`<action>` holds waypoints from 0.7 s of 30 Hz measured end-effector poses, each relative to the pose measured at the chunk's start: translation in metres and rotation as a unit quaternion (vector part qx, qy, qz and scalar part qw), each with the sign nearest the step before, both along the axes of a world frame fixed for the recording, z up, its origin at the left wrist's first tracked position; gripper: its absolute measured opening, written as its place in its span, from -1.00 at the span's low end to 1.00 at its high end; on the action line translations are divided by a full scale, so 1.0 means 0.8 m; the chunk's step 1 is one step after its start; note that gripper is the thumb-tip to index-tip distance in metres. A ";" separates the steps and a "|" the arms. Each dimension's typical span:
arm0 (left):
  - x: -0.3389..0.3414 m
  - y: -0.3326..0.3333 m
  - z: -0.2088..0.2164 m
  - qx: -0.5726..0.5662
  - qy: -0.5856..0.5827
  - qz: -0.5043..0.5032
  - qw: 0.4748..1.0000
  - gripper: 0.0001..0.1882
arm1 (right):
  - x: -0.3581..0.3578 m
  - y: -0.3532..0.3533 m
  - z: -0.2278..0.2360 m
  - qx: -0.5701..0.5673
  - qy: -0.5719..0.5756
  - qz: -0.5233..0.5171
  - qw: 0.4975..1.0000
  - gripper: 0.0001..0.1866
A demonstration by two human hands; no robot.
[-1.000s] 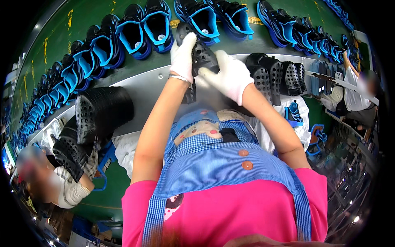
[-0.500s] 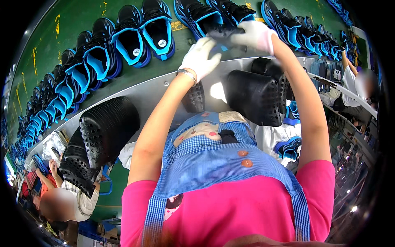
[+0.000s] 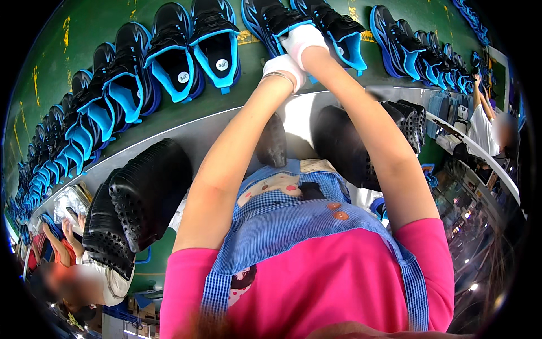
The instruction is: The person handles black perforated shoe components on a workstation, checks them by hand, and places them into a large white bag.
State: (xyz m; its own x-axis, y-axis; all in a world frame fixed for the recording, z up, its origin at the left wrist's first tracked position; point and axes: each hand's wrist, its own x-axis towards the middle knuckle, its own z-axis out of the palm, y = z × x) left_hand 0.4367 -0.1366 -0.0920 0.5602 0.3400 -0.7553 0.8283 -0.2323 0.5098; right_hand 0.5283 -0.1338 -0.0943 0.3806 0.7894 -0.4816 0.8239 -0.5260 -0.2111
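Observation:
Both my hands wear white gloves and meet at the opening of a black and blue sneaker [image 3: 261,21] on the green work surface. My right hand [image 3: 305,42] reaches over the collar, its fingers hidden down in the shoe. Just below it, at the shoe's heel, is my left hand [image 3: 287,69], touching or overlapping the right one; its fingers do not show. Whatever either hand grips is out of sight. Right beside stands the matching sneaker [image 3: 345,45], its light blue lining facing me.
Long rows of similar sneakers [image 3: 216,48] run left and right across the green surface [image 3: 42,93]. Stacks of black perforated insoles [image 3: 152,192] sit on the metal ledge [image 3: 212,127] at left, with more black stacks [image 3: 339,138] at right. Other people [image 3: 483,127] work at both sides.
The dark insole that was between my hands is no longer visible. My right hand moved left and into the sneaker's opening; my left hand came up close against it.

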 end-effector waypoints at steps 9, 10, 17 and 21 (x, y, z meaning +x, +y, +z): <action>0.006 -0.003 -0.043 0.089 -0.044 -0.050 0.994 -0.63 | -0.005 0.025 -0.006 -0.094 0.008 0.004 0.995 -0.64; 0.010 -0.001 -0.034 0.091 -0.028 -0.061 0.994 -0.61 | -0.005 0.028 -0.011 -0.096 -0.006 -0.015 0.995 -0.65; -0.014 -0.008 -0.015 0.166 -0.045 -0.090 0.981 -0.61 | -0.023 -0.068 0.078 0.173 0.045 0.025 0.984 -0.62; -0.034 -0.024 -0.016 0.194 -0.132 -0.028 0.972 -0.58 | -0.052 -0.183 0.155 0.058 0.147 0.088 0.984 -0.66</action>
State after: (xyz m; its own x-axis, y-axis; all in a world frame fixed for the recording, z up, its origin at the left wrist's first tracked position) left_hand 0.4099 -0.1561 -0.1048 0.7428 0.5344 -0.4034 0.6612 -0.4905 0.5677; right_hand 0.4863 -0.2805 0.0296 0.0919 0.8868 -0.4529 0.7946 -0.3394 -0.5035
